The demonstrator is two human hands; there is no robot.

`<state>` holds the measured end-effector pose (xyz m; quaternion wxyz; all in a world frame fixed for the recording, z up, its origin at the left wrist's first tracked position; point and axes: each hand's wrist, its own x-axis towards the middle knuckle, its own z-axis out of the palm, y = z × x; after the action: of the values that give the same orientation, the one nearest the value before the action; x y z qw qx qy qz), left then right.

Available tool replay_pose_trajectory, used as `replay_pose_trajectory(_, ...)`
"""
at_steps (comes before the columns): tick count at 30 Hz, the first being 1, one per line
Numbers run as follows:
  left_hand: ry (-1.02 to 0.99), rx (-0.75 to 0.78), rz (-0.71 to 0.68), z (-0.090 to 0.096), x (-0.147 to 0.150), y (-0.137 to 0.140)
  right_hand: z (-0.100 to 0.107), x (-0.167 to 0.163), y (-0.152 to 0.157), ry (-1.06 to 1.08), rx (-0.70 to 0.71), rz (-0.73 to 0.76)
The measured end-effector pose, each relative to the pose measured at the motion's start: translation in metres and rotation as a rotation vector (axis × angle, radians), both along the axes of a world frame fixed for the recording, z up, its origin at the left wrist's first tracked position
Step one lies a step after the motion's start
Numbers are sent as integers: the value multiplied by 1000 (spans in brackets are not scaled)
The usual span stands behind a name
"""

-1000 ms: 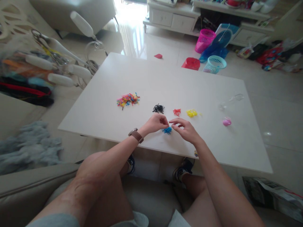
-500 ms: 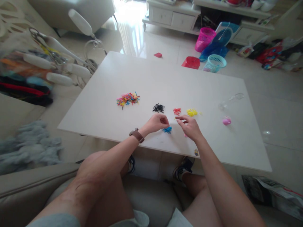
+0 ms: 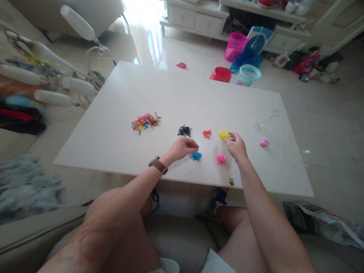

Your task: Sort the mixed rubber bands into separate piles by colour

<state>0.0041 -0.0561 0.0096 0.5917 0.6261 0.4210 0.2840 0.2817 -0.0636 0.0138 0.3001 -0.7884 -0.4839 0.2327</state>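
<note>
My left hand (image 3: 184,148), with a watch on the wrist, hovers beside the pile of blue rubber bands (image 3: 196,156). Its thumb and fingers are pinched together; whatever they hold is too small to make out. At the right edge of the yellow rubber bands (image 3: 223,134), my right hand (image 3: 237,146) has its fingertips closed on yellow. Red rubber bands (image 3: 207,134) lie left of the yellow pile, and black rubber bands (image 3: 184,131) farther left. Pink rubber bands (image 3: 221,159) sit nearer me. A mixed-colour heap of rubber bands (image 3: 146,122) is on the left.
These piles rest on a white table (image 3: 113,148). Toward its right side are a pink round object (image 3: 264,142) and a clear plastic item (image 3: 269,118). A small figure sticker (image 3: 231,181) is at the front edge. Baskets (image 3: 248,75) stand on the floor beyond.
My right hand has moved right and away from me, from near my left hand to the yellow pile, uncovering the pink pile. My left hand stays by the blue pile. The camera view has shifted slightly.
</note>
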Motion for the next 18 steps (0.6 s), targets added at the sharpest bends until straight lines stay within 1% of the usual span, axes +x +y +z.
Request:
replay_pose_trajectory(2, 7, 1, 18, -1, 0, 0, 3, -5, -2, 3, 26, -26)
replay_pose_trajectory(4, -4, -9, 42, 0, 1, 0, 9, -14, -5, 33, 80, 31)
replay_pose_trajectory(5, -26, -25, 57, 1, 2, 0, 12, -20, -7, 63, 105, 97)
replay_pose_trajectory(7, -92, -78, 91, 4, 4, -2, 20, -34, -12, 150, 112, 277)
replay_pose_trajectory(10, -182, -168, 132, 12, 6, -7, 29, -55, -20, 275, 59, 542)
replay_pose_trajectory(12, -225, -206, 142, 18, 7, -12, 33, -65, -25, 331, 42, 639)
replay_pose_trajectory(15, -268, -221, 157, 22, 6, -19, 37, -74, -32, 398, 49, 690)
replay_pose_trajectory(18, -256, -222, 169, 24, 6, -27, 38, -79, -39, 411, 85, 668)
